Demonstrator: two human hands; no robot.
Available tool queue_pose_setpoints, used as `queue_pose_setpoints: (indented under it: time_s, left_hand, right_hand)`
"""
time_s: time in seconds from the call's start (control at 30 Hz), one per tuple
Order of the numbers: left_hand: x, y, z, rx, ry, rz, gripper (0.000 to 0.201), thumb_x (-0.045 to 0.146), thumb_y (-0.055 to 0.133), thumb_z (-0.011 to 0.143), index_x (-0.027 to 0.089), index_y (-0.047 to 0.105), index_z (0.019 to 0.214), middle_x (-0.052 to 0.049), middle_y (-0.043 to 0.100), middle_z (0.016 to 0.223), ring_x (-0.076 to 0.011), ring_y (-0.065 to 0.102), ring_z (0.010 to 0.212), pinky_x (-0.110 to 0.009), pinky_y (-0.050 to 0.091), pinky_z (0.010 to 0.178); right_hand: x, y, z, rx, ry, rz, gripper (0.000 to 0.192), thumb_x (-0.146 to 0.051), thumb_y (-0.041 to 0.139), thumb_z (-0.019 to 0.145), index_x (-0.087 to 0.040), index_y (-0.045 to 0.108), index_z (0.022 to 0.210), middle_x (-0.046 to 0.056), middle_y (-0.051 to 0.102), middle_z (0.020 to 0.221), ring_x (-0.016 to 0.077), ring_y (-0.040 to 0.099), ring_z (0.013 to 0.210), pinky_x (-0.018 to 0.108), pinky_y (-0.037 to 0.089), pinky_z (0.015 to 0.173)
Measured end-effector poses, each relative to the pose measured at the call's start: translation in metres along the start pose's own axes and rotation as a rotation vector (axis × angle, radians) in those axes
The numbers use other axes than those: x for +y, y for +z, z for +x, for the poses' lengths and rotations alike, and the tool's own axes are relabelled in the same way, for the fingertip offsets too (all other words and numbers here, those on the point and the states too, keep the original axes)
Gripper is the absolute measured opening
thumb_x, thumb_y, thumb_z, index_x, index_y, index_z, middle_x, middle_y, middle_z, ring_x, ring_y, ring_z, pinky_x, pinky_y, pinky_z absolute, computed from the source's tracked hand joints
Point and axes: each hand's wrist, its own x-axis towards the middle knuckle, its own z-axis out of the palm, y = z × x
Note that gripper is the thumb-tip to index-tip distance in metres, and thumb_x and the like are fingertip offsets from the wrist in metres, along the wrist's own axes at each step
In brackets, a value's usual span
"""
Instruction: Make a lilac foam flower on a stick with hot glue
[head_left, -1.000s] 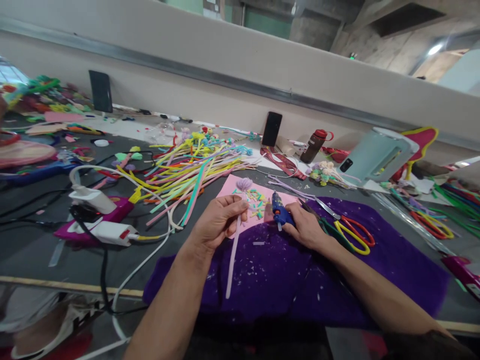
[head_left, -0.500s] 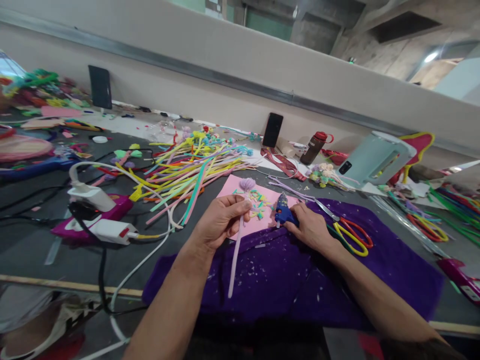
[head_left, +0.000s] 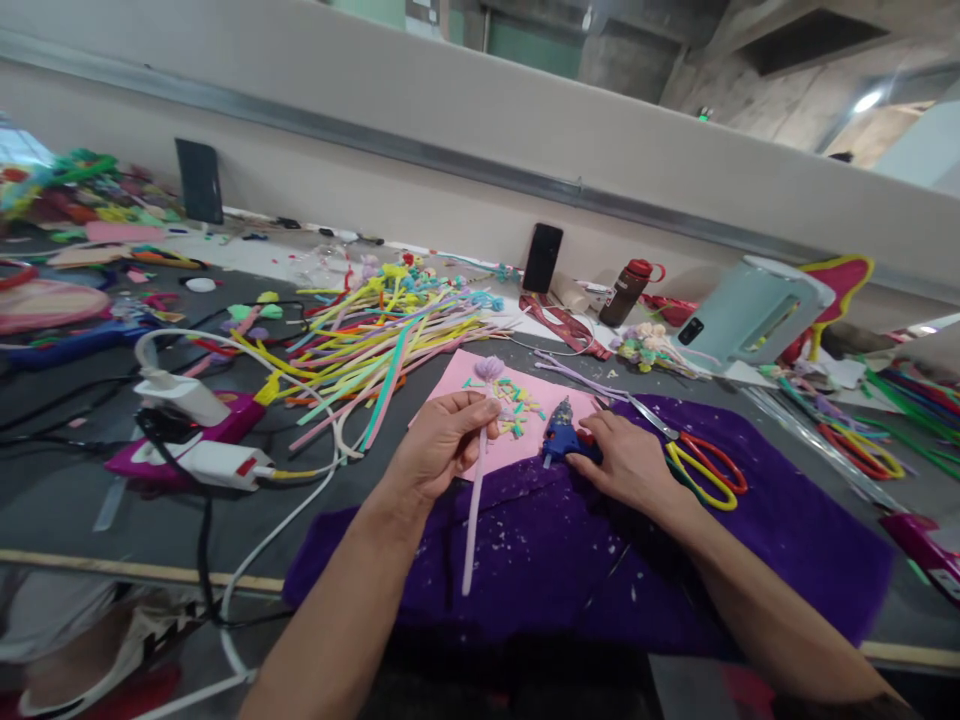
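Pinched in my left hand (head_left: 446, 445) is a pale lilac pipe-cleaner stem (head_left: 474, 530), upright and slightly tilted, topped by a fluffy lilac flower head (head_left: 489, 369). My right hand (head_left: 626, 455) has its thumb and fingers around the handle of a blue hot glue gun (head_left: 562, 437), whose nozzle points away from me. Below both lies a pink sheet (head_left: 450, 385) scattered with short yellow, green and white pieces (head_left: 519, 405). A purple cloth (head_left: 540, 550) covers the table's near side. Scissors (head_left: 701, 465) with red and yellow handles rest on it, right of my right hand.
A pile of coloured pipe cleaners (head_left: 375, 345) spreads behind my left hand. Left of it, a magenta power strip (head_left: 217, 435) trails white and black cables. Along the back stand a phone (head_left: 542, 258), a brown bottle (head_left: 628, 293) and a pale-green kettle-like appliance (head_left: 757, 315).
The glue gun has shifted slightly and turned flatter in my right hand, with its red trigger now showing. My left hand and the flower have barely moved.
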Motion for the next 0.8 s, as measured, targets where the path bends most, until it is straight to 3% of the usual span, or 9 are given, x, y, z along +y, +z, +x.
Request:
queue_pose_setpoints:
  time_s: [0.1,0.2,0.27,0.4,0.53,0.8]
  left_hand:
    - [-0.004,0.003,0.000,-0.019,-0.011,0.015,0.024,0.031,0.067,0.067,0.012,0.053,0.060,0.004,0.056,0.050,0.0002,0.034,0.026,-0.013,0.017,0.025]
    - [-0.007,0.004,0.001,-0.048,-0.023,0.021,0.025,0.032,0.066,0.068,0.012,0.053,0.060,0.003,0.056,0.050,0.0007,0.032,0.025,-0.014,0.017,0.025]
    - [-0.009,0.005,0.002,-0.066,-0.029,0.030,0.027,0.034,0.065,0.069,0.012,0.054,0.059,0.004,0.054,0.047,0.0007,0.031,0.025,-0.014,0.017,0.026]
    - [-0.010,0.004,0.002,-0.074,-0.020,0.032,0.028,0.035,0.064,0.070,0.011,0.054,0.058,0.004,0.052,0.044,0.0004,0.031,0.025,-0.014,0.017,0.026]
    - [-0.010,0.002,0.002,-0.069,-0.014,0.008,0.027,0.035,0.064,0.070,0.012,0.054,0.060,0.004,0.053,0.047,0.0000,0.032,0.025,-0.014,0.019,0.026]
    - [-0.010,0.002,0.002,-0.068,-0.046,0.035,0.027,0.035,0.065,0.070,0.013,0.055,0.060,0.005,0.049,0.042,-0.0007,0.032,0.025,-0.014,0.018,0.026]
  right_hand:
    - [-0.010,-0.016,0.003,0.161,-0.080,0.268,0.026,-0.034,0.054,0.081,-0.019,0.057,0.102,0.009,0.062,0.099,0.0224,0.057,0.093,0.035,0.045,0.079]
    - [-0.030,-0.032,0.011,0.163,-0.140,0.615,0.017,-0.029,0.055,0.082,-0.021,0.059,0.096,0.003,0.064,0.087,0.0138,0.059,0.071,0.025,0.047,0.060]
    - [-0.044,-0.037,0.019,0.156,-0.194,0.738,0.017,-0.029,0.058,0.080,-0.020,0.060,0.095,0.003,0.064,0.085,0.0121,0.059,0.067,0.023,0.046,0.056]
    - [-0.063,-0.032,0.035,0.203,-0.231,0.786,0.016,-0.028,0.059,0.079,-0.019,0.061,0.092,0.002,0.063,0.080,0.0108,0.058,0.062,0.022,0.045,0.053]
    - [-0.065,-0.023,0.042,0.251,-0.229,0.752,0.008,-0.024,0.059,0.079,-0.019,0.063,0.083,0.001,0.063,0.072,0.0109,0.055,0.059,0.023,0.043,0.053]
    - [-0.062,-0.019,0.046,0.141,-0.135,0.998,0.007,-0.024,0.061,0.077,-0.017,0.062,0.079,0.002,0.060,0.074,0.0121,0.055,0.062,0.023,0.043,0.053]
